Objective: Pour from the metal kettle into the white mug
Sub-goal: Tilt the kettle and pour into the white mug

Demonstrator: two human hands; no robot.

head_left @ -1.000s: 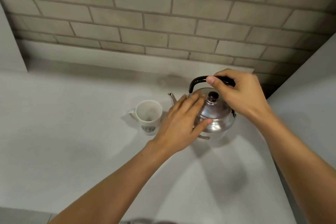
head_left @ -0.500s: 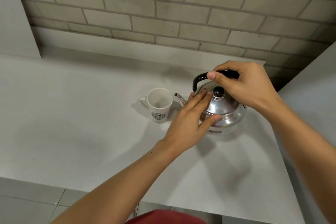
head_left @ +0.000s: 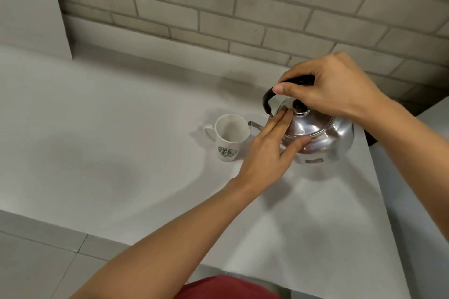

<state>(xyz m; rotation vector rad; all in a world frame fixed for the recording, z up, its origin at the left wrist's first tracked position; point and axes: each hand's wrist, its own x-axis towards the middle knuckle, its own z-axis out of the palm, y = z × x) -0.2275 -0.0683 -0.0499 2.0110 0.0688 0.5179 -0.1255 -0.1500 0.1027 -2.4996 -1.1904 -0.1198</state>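
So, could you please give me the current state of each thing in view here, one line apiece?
metal kettle: lid on, tipped toward the mug, spout at the mug's rim.
white mug: upright on the counter, looks empty, handle to the left.
right hand: closed around the kettle's black handle.
left hand: open, fingers flat on the lid, thumb against the body.
counter: bare apart from mug and kettle.

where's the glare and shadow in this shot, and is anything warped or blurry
Head view: bright highlights on the kettle dome and side; soft shadows on the counter, left of the mug and below the left hand; wide-angle bend tilts the brick wall lines; the picture is slightly soft throughout, and the mug logo is unreadable.
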